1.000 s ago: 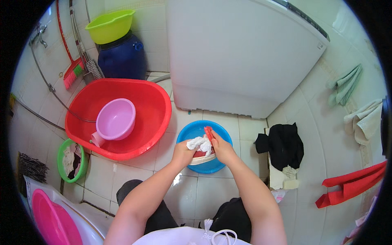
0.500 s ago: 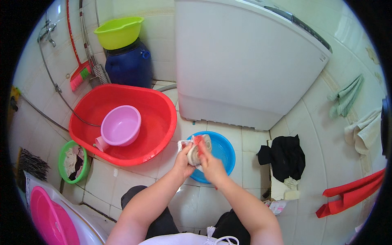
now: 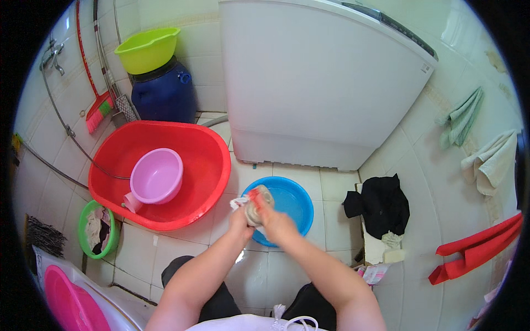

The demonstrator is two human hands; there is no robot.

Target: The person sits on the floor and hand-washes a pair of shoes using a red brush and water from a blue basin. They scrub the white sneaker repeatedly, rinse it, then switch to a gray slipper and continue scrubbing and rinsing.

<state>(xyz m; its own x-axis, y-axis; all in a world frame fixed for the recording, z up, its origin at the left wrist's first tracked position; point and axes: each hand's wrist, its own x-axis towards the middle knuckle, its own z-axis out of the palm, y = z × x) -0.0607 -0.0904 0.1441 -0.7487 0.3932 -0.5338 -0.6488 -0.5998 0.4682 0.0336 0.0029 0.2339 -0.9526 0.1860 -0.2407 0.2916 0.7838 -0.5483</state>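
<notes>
On our left sit the green basket and the red tub with the pink scoop inside. Our left hand and right hand both clench a small wet cloth over the near rim of the blue basin. We judge this the scrubbing step; next calls for dipping it low over the water. The black garment lies rightward.
</notes>
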